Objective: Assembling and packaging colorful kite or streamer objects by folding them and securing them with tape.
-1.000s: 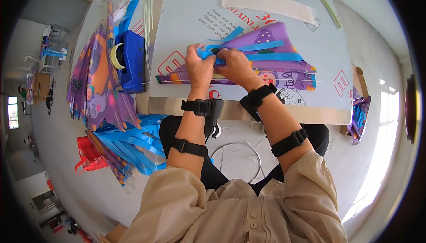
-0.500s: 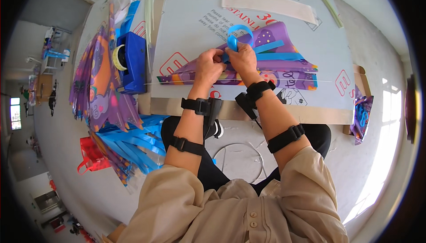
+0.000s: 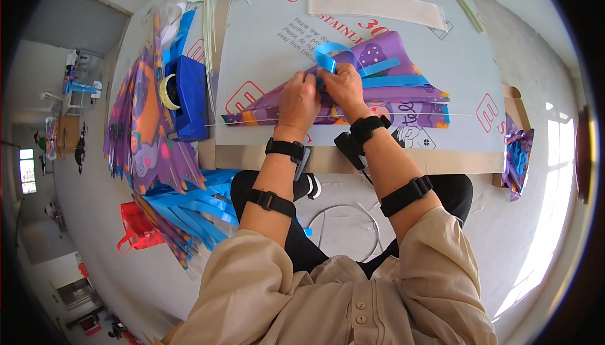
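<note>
A folded purple kite (image 3: 386, 48) with a printed pattern lies on the table, its narrow end to the left. Over its middle, my left hand (image 3: 299, 100) and my right hand (image 3: 343, 87) are closed with fingertips close together. They grip a blue ribbon (image 3: 326, 61), part of which stands up in a loop above the fingers. Other lengths of the ribbon trail right across the kite. A thin white rod (image 3: 428, 114) lies along the kite's near edge, passing under my wrists. My fingers hide the spot where they pinch the ribbon.
A blue tape dispenser (image 3: 189, 99) stands left, beside a pile of purple kites (image 3: 148, 137) with blue ribbons (image 3: 189, 209) hanging down. A pale strip (image 3: 378, 7) lies on the table (image 3: 265, 23) beyond my hands. A box (image 3: 513, 108) stands right.
My left hand has rolled over, with its back more upward and its fingers curled tighter. The ribbon loop has shifted slightly left and bent lower. My right hand has barely moved.
</note>
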`<state>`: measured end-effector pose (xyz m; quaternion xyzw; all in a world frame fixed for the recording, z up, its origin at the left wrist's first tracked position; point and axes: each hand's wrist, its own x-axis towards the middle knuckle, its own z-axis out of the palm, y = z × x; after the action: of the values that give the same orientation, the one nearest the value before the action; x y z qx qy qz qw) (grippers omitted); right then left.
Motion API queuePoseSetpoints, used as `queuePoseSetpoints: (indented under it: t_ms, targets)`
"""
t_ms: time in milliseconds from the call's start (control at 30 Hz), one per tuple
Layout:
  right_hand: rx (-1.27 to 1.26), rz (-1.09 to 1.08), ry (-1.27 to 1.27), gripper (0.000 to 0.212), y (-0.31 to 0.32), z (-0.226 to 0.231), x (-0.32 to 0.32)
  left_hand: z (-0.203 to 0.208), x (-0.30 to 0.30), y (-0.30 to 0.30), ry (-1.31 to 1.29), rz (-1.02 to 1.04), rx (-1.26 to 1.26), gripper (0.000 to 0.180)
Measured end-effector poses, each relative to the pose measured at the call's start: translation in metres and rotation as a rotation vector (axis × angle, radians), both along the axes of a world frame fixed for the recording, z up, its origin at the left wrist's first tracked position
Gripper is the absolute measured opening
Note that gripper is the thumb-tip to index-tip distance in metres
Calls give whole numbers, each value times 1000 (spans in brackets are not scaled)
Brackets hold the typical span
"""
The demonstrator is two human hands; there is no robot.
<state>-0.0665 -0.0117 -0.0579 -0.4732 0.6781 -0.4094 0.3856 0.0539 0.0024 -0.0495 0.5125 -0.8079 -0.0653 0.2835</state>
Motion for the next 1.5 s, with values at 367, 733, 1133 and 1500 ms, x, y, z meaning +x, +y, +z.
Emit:
queuePoseSetpoints:
  t_ms: [367,733,1133,1500]
  targets:
    - [18,-196,-474,14,16,13,-60,1,1,-3,-95,84,74,10]
    - [-6,-342,-360,22,25,4,-105,11,-7,1,-131,163,60,26]
    - [-56,-185,-134,22,31,-2,-103,1,21,12,-181,310,24,14]
    - [-324,121,1115,32,34,-5,-125,8,33,7,-547,-47,-84,3]
